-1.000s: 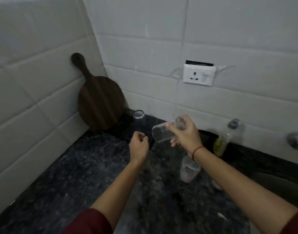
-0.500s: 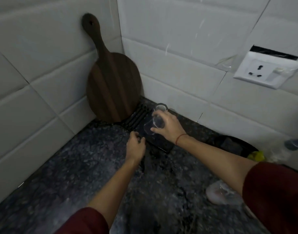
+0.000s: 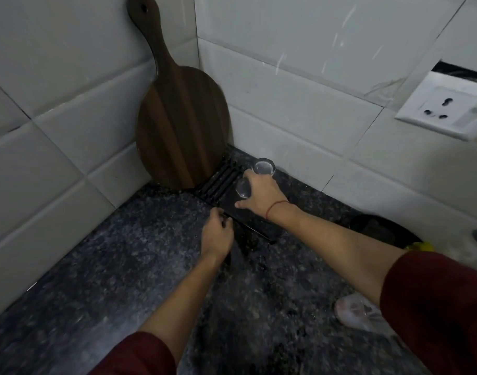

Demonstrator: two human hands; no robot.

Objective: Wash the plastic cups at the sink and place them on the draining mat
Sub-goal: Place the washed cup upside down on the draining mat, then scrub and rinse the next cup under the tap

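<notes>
The right hand is over the black draining mat, its fingers and thumb curled around a clear plastic cup. This held cup stands with its long axis close to upright, one flat faceted end facing up at the camera. The hand hides its lower end, so I cannot tell whether it touches the mat. A second clear cup stands upright on the mat just behind the held one, at the mat's far edge by the tiled wall. The left hand is at the mat's near edge with curled fingers; whether they pinch the edge I cannot tell. A dark wooden cutting board leans in the corner at the mat's left end, its handle pointing up. The mat lies on a speckled dark bench. Well to the mat's right is a wall socket, and nearer the camera another pale plastic cup, blurred.
</notes>
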